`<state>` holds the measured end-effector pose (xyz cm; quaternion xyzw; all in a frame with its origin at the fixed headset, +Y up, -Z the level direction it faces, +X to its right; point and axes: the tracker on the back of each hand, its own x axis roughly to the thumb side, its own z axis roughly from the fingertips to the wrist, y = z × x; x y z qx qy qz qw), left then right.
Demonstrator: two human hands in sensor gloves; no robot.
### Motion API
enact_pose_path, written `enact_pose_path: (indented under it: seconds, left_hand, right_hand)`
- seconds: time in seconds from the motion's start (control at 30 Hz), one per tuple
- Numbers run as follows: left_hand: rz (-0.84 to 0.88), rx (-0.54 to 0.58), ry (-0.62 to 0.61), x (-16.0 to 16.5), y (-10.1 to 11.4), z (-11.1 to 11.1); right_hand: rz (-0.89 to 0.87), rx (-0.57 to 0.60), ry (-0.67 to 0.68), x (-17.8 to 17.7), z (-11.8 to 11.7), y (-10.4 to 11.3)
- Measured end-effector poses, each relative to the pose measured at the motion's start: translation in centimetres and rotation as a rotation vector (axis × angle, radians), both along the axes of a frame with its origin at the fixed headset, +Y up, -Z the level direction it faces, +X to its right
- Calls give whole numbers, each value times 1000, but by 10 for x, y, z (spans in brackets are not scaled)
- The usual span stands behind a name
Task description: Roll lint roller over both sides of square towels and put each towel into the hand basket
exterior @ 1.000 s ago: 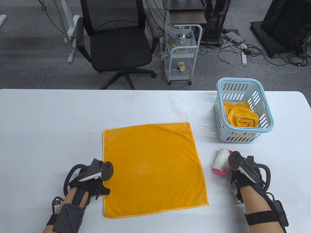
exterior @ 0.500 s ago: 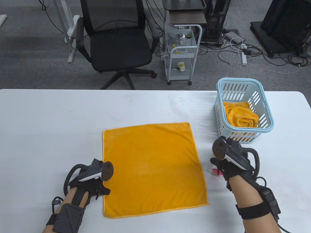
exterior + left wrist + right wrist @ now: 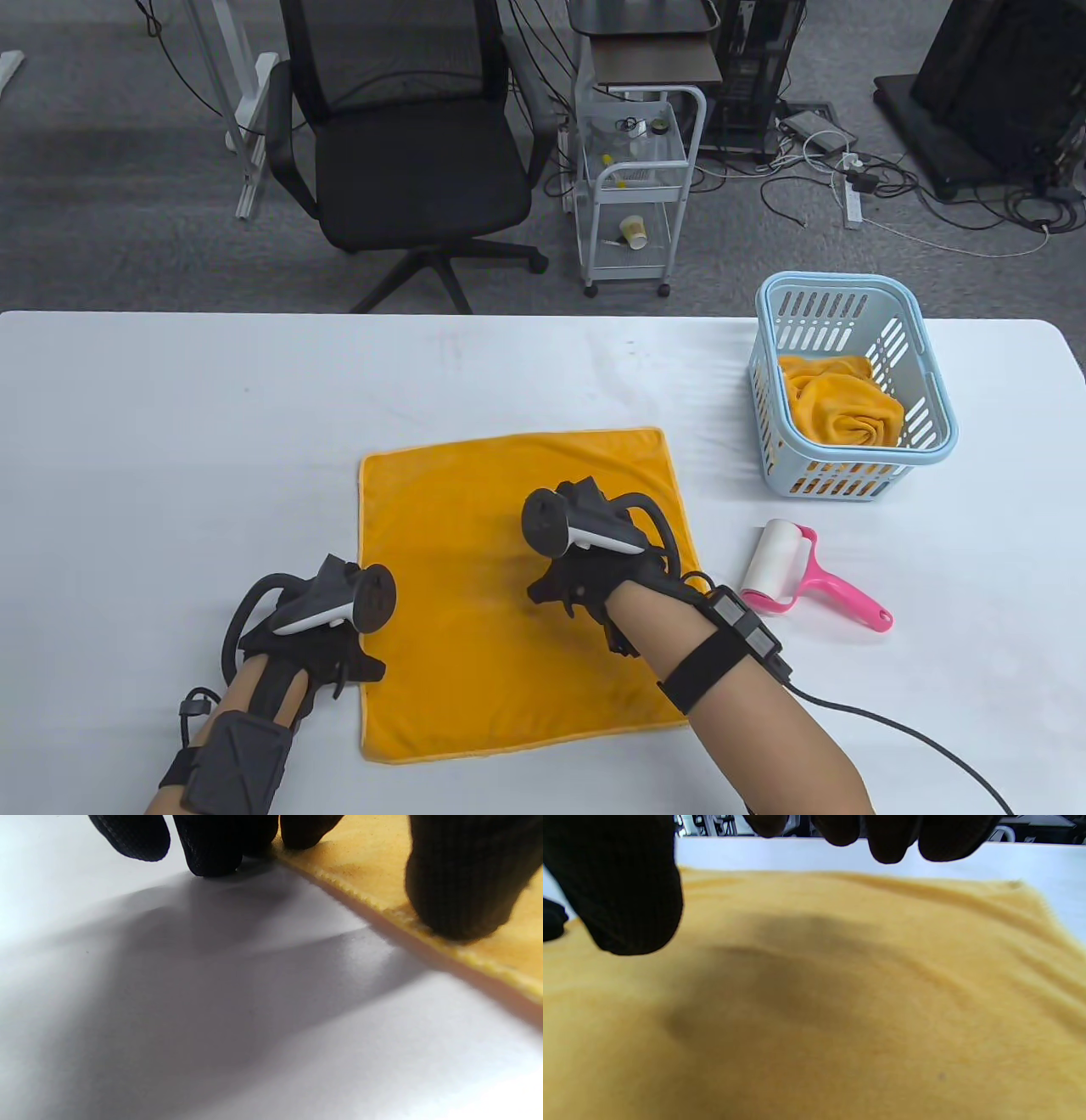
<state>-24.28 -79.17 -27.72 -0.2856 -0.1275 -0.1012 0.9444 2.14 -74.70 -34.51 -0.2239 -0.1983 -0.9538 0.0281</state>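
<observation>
Since half a second ago, our right hand [image 3: 585, 577] has let go of the lint roller [image 3: 802, 573] and crossed leftward over the flat towel [image 3: 475, 526], while our left hand [image 3: 318, 628] has stayed at the towel's left edge. That orange square towel lies spread on the white table [image 3: 170, 424], near the front middle. Our right hand hangs just above its centre with nothing in it; in the right wrist view the fingers [image 3: 891, 836] and thumb are loosely bent and apart over the cloth, casting a shadow on it. Our left hand rests on the left hem: in the left wrist view the thumb [image 3: 462, 887] presses down on the towel [image 3: 466, 955] and one fingertip sits on its edge, the others touching the table beside it; we see no pinch, only downward contact.

To the right of the towel, apart from it, the lint roller lies on the table, its white roll toward the basket and its pink handle pointing right and toward us. Beyond it the light blue hand basket [image 3: 929, 373] stands near the table's right end, holding a crumpled towel [image 3: 840, 407] of the same orange. Past the table, on the grey floor, we see a black office chair [image 3: 407, 153] and a small white trolley [image 3: 636, 187]
</observation>
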Motion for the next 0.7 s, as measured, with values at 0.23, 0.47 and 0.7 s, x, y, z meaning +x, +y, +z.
enact_pose_path:
  seconds: [0.23,0.47,0.7]
  left_hand:
    - [20,1,-7,-2,0,0]
    - [103,15,0,-8,9,0]
    - [95,21,-5,-9,10,0]
  right_hand:
    - [95,-115,2,-13,-4,-35]
    - [79,-21,-22,-10,-10,-36]
    - [93,2,-59,4,-17,-23]
